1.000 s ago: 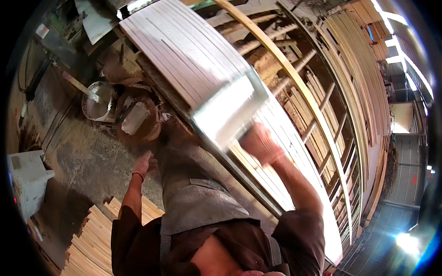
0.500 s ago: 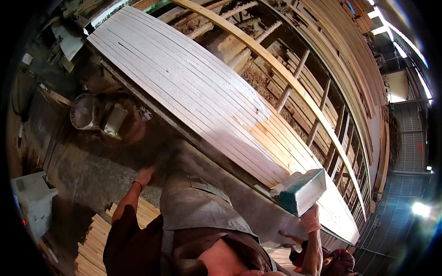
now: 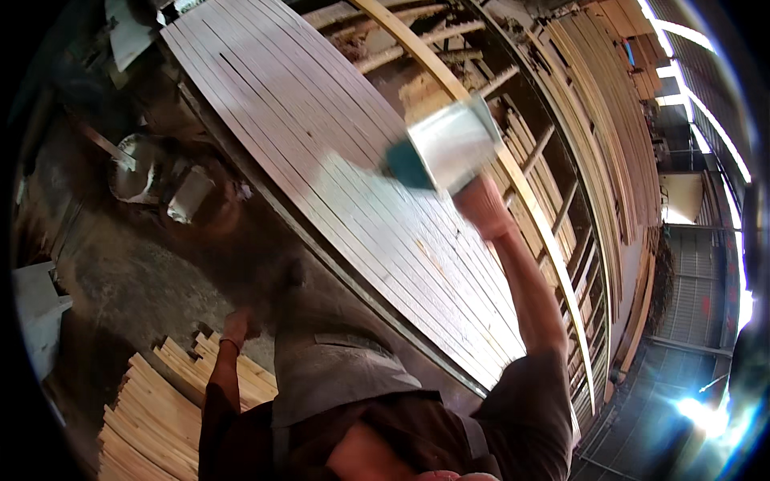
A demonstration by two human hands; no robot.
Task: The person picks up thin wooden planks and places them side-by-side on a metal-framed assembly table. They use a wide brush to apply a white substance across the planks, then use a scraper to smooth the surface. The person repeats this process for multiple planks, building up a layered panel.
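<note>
Evidently holding, with the right hand, a pale box-shaped tool by its near end. Fingers closed on the tool; cannot tell exactly how each wraps, owing to blur and the angle. To the left of that grip, a blurred teal side of the same tool. Placed, in view, over the far edge of a row of narrow, white-coated boards; cannot tell whether touching or just above.

Judging by looks, likely light for such breadth, stiff along the walls, hardly fragile, perhaps slippery wherever wet. Best taken at the near end, as now, with a full wrap rather than a pinch, and clear of the teal side.

Lower left, beside the apron, the left hand: too dim to tell fingers curled from fingers wide, or to make out anything held. Near it, a stack of pale wooden strips.

Farther out, past the boards, a curved-looking yellow wooden rail and piled timber; across on the left, a bucket with a stick leaning in it.
</note>
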